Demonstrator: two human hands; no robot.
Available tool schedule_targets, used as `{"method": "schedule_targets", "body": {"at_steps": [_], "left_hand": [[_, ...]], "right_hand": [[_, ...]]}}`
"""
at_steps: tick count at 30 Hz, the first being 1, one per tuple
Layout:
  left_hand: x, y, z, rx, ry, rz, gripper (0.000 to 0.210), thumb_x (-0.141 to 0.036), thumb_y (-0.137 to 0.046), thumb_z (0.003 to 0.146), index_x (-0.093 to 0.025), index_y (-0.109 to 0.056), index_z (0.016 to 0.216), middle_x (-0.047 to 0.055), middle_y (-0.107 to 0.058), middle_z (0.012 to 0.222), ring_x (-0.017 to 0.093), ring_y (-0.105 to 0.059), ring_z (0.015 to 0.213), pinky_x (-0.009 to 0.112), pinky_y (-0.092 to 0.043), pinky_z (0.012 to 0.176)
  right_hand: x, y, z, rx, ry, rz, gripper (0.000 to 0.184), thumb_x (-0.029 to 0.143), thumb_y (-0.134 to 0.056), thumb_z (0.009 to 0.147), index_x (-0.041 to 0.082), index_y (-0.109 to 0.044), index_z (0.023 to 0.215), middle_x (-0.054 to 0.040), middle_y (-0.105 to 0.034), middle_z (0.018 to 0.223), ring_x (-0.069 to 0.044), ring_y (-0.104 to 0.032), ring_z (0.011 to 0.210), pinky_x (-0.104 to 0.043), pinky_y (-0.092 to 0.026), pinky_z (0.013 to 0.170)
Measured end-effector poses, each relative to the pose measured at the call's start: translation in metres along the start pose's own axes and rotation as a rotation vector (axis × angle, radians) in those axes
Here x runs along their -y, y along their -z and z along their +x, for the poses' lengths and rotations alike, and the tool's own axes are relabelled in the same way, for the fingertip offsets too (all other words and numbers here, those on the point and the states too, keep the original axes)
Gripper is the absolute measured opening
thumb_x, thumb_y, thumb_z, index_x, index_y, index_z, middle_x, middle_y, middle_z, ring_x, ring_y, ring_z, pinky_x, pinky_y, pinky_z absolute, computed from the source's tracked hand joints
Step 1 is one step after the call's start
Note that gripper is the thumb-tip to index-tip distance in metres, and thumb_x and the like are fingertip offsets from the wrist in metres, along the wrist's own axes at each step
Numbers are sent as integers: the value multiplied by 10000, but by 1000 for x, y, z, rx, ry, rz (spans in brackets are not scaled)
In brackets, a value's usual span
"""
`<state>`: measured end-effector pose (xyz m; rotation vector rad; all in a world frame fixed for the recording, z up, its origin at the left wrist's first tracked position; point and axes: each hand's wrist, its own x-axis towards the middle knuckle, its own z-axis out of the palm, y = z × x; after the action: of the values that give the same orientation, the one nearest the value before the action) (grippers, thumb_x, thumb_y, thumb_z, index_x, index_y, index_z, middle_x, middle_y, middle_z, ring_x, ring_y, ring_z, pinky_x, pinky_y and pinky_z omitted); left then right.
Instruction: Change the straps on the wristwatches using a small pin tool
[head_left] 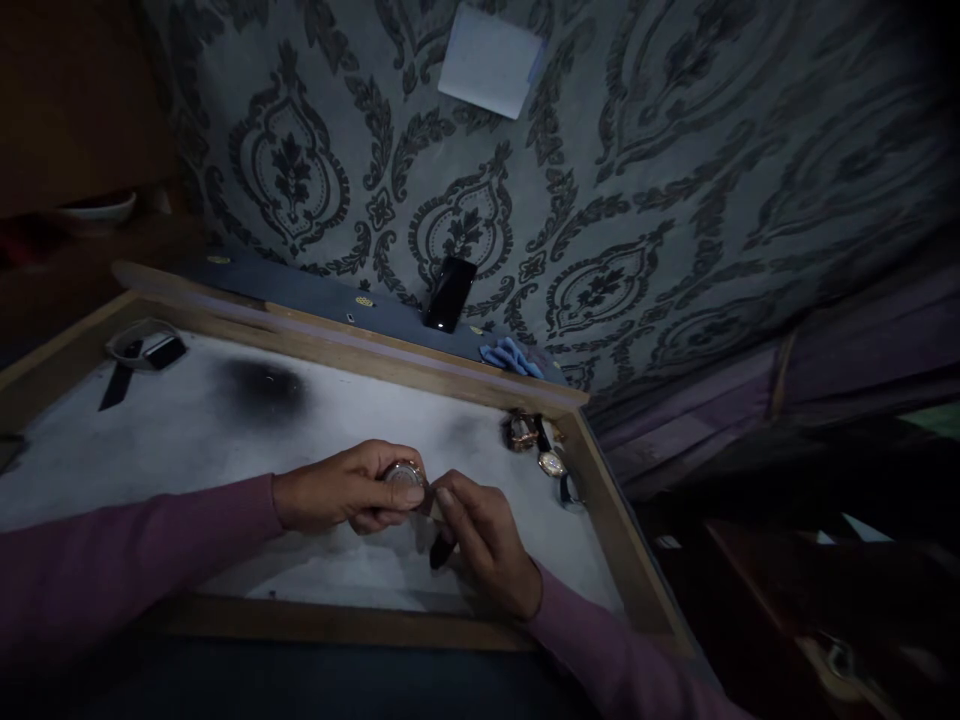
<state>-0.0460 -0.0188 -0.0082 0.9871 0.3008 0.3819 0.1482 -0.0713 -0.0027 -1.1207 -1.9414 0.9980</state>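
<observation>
Over the tray's white bottom, my left hand [360,490] is closed around a round metal watch [405,473], its round side turned up and the thumb across its lower edge. My right hand [484,535] is right beside it, thumb and fingers pinched together near the watch's right side. A dark flat piece [442,550] sticks out below the right fingers; whether it is a strap or a tool's handle I cannot tell. Something small and pale shows at the right fingertips, mostly hidden.
A wooden-rimmed tray [360,346] surrounds the hands. Several watches [551,462] lie at its right end, and another watch with a dark strap [150,350] is at the left. Behind the rim are a black phone [451,293] and a blue cloth [511,356].
</observation>
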Motion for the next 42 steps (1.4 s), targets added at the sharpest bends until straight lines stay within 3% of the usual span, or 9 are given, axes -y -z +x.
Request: {"method": "schedule_targets", "body": {"at_steps": [9,16,25,42], "left_hand": [[-5,-2,0,-14,23,45,326,-405,-677,849,-163,-463,801,-91,-399,563,31,-240,434,179,-163,405],[-2,-3,-3,-61,6,157,318,-427,-650,859,-169,-469,814,-93,-377,569,39,-258,448,190,-175,412],[-1,-3,-2,-56,-6,156,256,-369,-631,870,-164,-485,822,-97,-361,565,43,-245,449,192,-180,414],[-9,-4,-4,-78,-16,219,184,-301,-610,860,-162,-494,830,-90,-357,581,55,-268,477,202,-200,434]], "right_hand": [[3,-4,-2,-12,-51,24,396,437,-333,1019,187,-523,777,60,-484,500,-96,-575,398,-194,-372,416],[-3,0,-1,-77,230,-374,336,257,-318,1023,196,-520,761,34,-461,536,-108,-459,469,-249,-335,522],[-8,4,-1,-35,340,-457,266,173,-340,996,192,-522,802,22,-485,563,-117,-444,487,-251,-320,510],[-2,3,0,-57,229,-305,283,250,-321,1023,193,-545,860,3,-553,615,-122,-538,523,-242,-396,552]]}}
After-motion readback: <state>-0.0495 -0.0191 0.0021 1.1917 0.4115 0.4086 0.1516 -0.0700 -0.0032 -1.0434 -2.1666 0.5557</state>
